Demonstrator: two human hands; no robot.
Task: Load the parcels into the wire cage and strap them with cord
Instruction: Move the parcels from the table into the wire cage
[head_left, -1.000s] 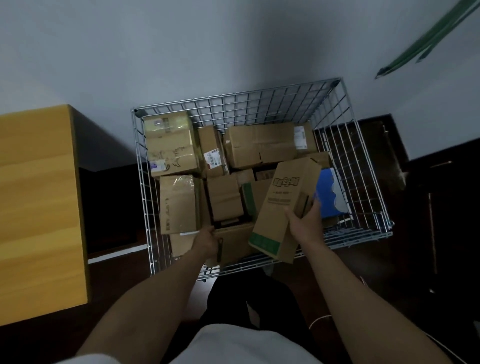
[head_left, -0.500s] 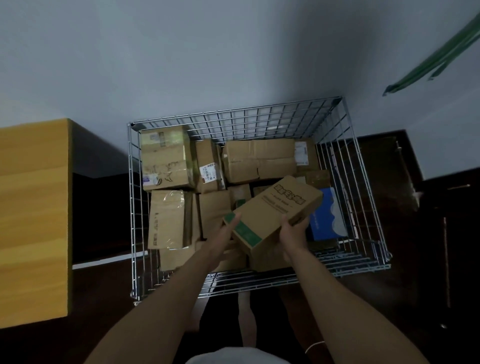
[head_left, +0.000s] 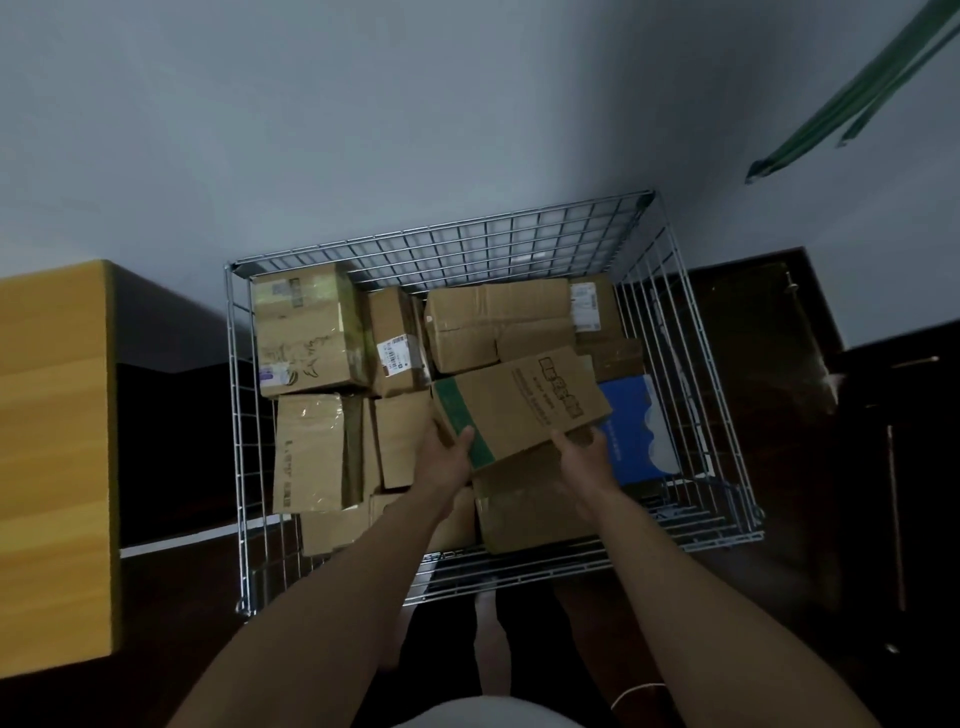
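Both hands hold the green-banded parcel (head_left: 524, 405) tilted over other parcels (head_left: 306, 332) inside the wire cage (head_left: 467, 244). My left hand (head_left: 447, 465) fingers (head_left: 464, 437) clamp its green end, right hand (head_left: 581, 460) its near edge.

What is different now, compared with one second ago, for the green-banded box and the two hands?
The left hand rose from the packed parcels and now grips the green end of the green-banded box. The box turned from steeply tilted to nearly flat, farther into the wire cage. The right hand holds it as before. The packed parcels and blue box stayed.
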